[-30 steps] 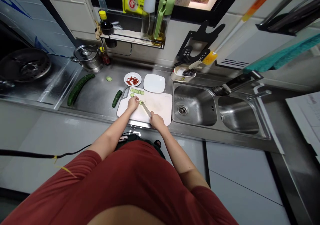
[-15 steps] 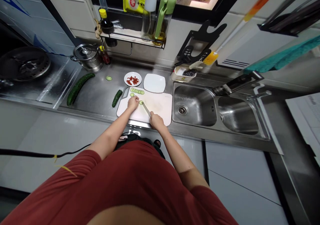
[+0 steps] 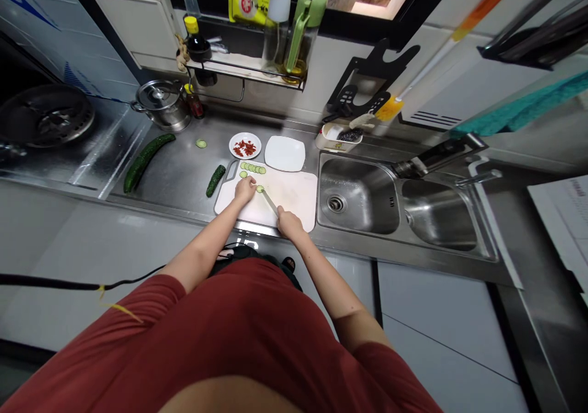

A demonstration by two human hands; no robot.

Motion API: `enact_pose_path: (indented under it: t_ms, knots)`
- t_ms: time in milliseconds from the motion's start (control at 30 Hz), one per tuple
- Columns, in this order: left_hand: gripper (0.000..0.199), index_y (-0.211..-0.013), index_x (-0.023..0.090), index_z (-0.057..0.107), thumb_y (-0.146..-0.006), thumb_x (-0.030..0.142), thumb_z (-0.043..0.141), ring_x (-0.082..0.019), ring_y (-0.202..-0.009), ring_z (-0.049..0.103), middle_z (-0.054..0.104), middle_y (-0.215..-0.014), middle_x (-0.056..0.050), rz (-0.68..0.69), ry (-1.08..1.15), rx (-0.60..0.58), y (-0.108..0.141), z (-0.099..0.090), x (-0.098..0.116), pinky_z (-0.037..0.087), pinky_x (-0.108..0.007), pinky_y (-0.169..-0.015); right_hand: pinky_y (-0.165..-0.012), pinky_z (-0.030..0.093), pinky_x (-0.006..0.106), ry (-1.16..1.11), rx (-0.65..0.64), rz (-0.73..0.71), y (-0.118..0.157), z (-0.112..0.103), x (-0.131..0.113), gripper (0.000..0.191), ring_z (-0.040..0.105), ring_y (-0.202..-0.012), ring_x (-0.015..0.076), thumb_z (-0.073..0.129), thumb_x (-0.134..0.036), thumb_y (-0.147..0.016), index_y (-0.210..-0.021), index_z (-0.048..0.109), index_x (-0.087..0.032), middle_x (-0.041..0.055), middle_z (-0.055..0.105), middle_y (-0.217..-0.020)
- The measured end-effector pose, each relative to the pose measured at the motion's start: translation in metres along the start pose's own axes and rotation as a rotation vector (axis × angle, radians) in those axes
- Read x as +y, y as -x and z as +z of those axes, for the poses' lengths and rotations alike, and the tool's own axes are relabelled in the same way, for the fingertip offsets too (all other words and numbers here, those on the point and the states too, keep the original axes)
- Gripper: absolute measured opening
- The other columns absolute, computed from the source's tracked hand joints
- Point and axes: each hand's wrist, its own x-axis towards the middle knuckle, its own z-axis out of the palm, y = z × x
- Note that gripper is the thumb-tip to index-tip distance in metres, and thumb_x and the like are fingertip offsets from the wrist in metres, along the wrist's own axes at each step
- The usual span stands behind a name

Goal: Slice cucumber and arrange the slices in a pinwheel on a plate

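Observation:
My right hand [image 3: 289, 223] is wrapped round the handle of a knife [image 3: 270, 202], whose blade points up and left over the white cutting board [image 3: 294, 195]. A cucumber slice [image 3: 260, 189] lies at the blade's tip. Just left of it, my left hand [image 3: 245, 189] rests on the board with its fingers drawn together; whatever they hold is too small to make out. Behind that hand is a single slice [image 3: 243, 174], and a row of overlapping slices [image 3: 253, 168] lies near the board's back edge. A short cucumber piece [image 3: 215, 181] sits beside the board.
Behind the board stand a plate of red pieces [image 3: 245, 146] and a white square plate [image 3: 285, 153]. A long cucumber [image 3: 146, 160], a pot [image 3: 163, 104] and a cucumber end [image 3: 201, 144] are left. The sink [image 3: 358, 192] is on the right.
The view has shifted very slightly. Both hands, the knife and the slices keep nearly the same places on the board.

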Motion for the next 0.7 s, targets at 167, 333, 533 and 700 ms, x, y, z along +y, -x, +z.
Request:
enact_pose_path:
  t_ms: [167,333,533,700]
  knots:
    - [0.019,-0.098,0.023,0.065,-0.080,0.022,0.059,-0.019,-0.091,0.062,0.068,-0.094,-0.004,0.005,-0.012,0.003,-0.001,0.001,-0.001,0.044,-0.029,-0.080,-0.075,0.047,0.033,-0.009,-0.008,-0.012,-0.009,-0.004,-0.002,0.033,0.065,-0.093,0.0260,0.038,-0.012,-0.091,-0.123,0.043,-0.017,0.0159,0.066,-0.102]
    - [0.019,-0.100,0.023,0.064,-0.081,0.023,0.060,-0.019,-0.091,0.062,0.068,-0.095,-0.004,-0.010,-0.019,-0.002,-0.001,0.001,0.000,0.044,-0.028,-0.081,-0.078,0.047,0.033,-0.014,-0.013,-0.024,-0.015,-0.009,-0.005,0.033,0.064,-0.098,0.0256,0.036,-0.011,-0.092,-0.123,0.043,-0.017,0.0162,0.065,-0.106]
    - [0.017,-0.097,0.023,0.064,-0.081,0.023,0.060,-0.019,-0.089,0.062,0.068,-0.094,-0.004,-0.003,0.001,-0.007,-0.003,0.001,-0.002,0.043,-0.028,-0.079,-0.077,0.047,0.032,-0.003,-0.014,-0.025,-0.018,-0.013,-0.009,0.032,0.064,-0.097,0.0249,0.034,-0.011,-0.092,-0.123,0.043,-0.017,0.0157,0.065,-0.107]
    - [0.017,-0.097,0.023,0.064,-0.080,0.024,0.061,-0.019,-0.091,0.062,0.068,-0.096,-0.004,-0.008,-0.017,0.005,-0.004,0.003,-0.002,0.044,-0.028,-0.080,-0.076,0.047,0.031,-0.009,-0.019,-0.010,-0.019,-0.013,-0.010,0.031,0.064,-0.098,0.0254,0.035,-0.012,-0.093,-0.122,0.044,-0.017,0.0150,0.066,-0.105]
